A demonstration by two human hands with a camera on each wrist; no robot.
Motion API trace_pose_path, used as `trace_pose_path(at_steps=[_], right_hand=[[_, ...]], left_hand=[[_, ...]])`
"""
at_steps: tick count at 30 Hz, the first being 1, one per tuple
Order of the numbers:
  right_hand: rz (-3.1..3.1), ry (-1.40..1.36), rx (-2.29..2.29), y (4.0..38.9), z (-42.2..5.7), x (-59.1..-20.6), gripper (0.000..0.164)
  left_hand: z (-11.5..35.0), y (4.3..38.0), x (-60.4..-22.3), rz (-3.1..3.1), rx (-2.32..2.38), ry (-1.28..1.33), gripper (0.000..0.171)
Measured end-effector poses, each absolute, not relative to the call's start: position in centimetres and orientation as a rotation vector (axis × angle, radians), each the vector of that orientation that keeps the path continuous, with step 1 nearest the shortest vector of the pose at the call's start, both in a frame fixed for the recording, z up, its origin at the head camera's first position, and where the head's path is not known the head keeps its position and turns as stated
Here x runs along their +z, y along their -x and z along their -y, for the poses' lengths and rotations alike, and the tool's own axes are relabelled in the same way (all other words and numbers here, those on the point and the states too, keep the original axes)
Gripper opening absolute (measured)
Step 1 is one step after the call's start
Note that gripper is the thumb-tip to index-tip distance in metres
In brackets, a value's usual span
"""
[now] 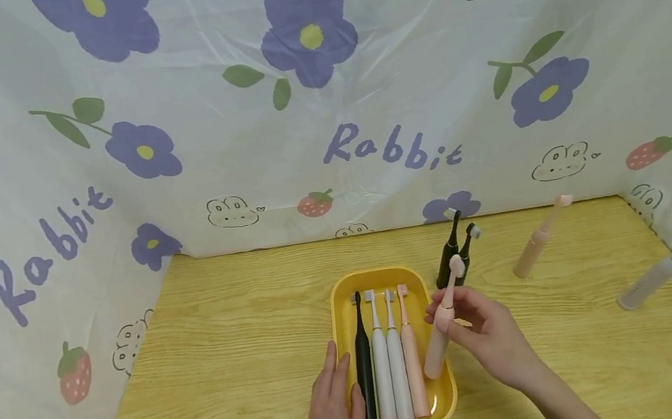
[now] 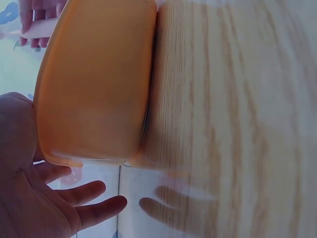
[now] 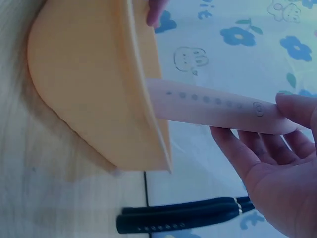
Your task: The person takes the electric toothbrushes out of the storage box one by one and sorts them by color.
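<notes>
My right hand (image 1: 491, 339) pinches a pink electric toothbrush (image 1: 437, 355) between thumb and fingers. The brush leans over the right side of a yellow tray (image 1: 454, 396), head up, and in the right wrist view its handle (image 3: 208, 104) base dips behind the tray's rim. My left hand (image 1: 332, 415) rests against the tray's left side with fingers extended. Lying side by side in the tray are a black toothbrush (image 1: 366, 373), two white toothbrushes (image 1: 382, 378) and another pink toothbrush (image 1: 415, 373), heads toward the back.
Two black toothbrushes (image 1: 449, 257) stand upright just behind my right hand. Farther right stand a pink toothbrush (image 1: 532, 251) and a white toothbrush (image 1: 651, 280). Patterned cloth (image 1: 272, 139) encloses the back and sides of the wooden table (image 1: 223, 374).
</notes>
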State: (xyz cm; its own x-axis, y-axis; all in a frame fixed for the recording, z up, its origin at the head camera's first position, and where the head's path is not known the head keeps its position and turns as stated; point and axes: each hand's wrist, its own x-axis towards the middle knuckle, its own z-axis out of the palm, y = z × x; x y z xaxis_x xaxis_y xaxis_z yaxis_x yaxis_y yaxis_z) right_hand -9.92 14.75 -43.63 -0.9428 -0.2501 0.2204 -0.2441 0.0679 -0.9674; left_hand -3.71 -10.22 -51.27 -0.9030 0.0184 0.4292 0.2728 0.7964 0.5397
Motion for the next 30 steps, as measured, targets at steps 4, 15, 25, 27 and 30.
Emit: trace_pose_path(at_steps=[4,15,25,27,30], right_hand=[[-2.274,0.573,-2.253,9.6,-15.8,-43.0,0.028],[-2.411,0.583,-2.403,10.0,-20.5,-42.3,0.031],[-3.133,0.251,-2.116,11.9,-23.7,-43.8,0.033],[-3.287,0.186,-2.019,12.5,-24.2,-44.4,0.032],[-3.406,0.073,-1.965,13.2,-24.8,-45.3,0.030]], left_hand=[[10.3,3.7,-51.2,2.589,-0.862,0.216,0.046],[10.3,3.8,-51.4,2.598,-0.873,0.212,0.045],[10.3,3.8,-51.3,2.571,-0.854,0.227,0.045],[10.3,3.8,-51.4,2.571,-0.854,0.230,0.045],[10.4,3.9,-51.4,2.572,-0.855,0.232,0.045]])
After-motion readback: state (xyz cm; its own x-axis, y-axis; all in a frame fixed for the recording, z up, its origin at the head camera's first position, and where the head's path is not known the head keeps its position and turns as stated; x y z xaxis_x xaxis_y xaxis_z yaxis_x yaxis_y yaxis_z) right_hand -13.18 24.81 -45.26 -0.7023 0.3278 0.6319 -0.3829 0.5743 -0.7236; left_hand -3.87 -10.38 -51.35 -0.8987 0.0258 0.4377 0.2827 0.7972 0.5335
